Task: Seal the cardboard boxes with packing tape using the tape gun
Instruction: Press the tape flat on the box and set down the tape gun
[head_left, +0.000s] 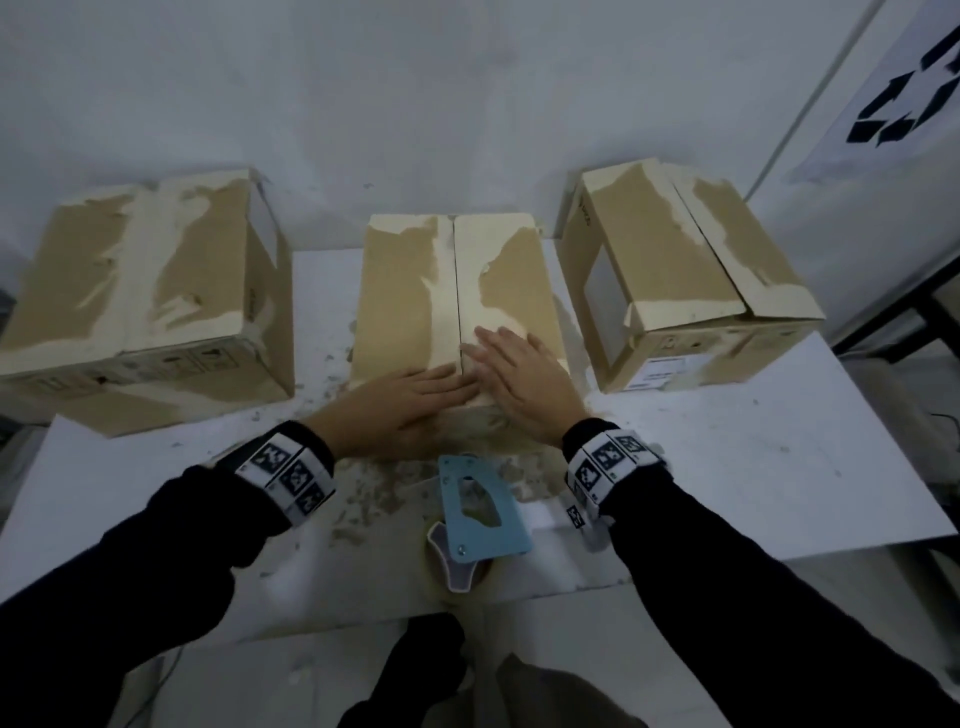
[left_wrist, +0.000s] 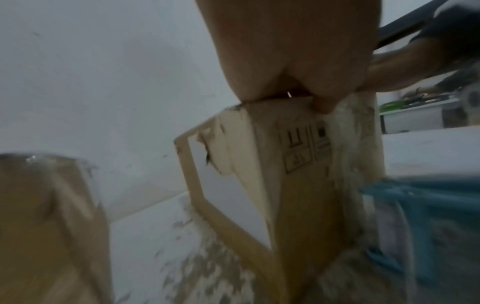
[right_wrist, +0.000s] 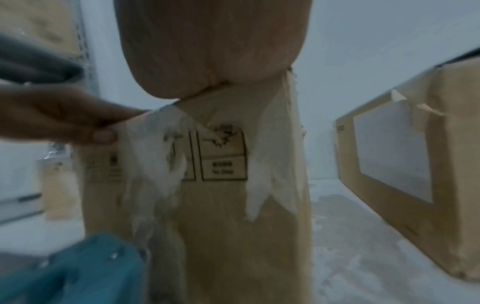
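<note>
Three worn cardboard boxes stand on the white table (head_left: 779, 493). On the middle box (head_left: 415, 291) both top flaps are down and meet at a centre seam. My left hand (head_left: 410, 397) lies flat on the left flap near the front edge, thumb over the front face. My right hand (head_left: 519, 374) lies flat on the right flap, fingers spread. The blue tape gun (head_left: 480, 512) lies on the table just in front of the middle box (left_wrist: 306, 205), between my wrists. The wrist views show the box front (right_wrist: 221, 205) with torn paper, and the tape gun (right_wrist: 72, 271) low down.
The left box (head_left: 140, 280) stands closed at the table's left end. The right box (head_left: 685, 270) has its top flaps slightly raised. Cardboard scraps (head_left: 363, 499) litter the table around the middle box. A wall stands close behind the boxes.
</note>
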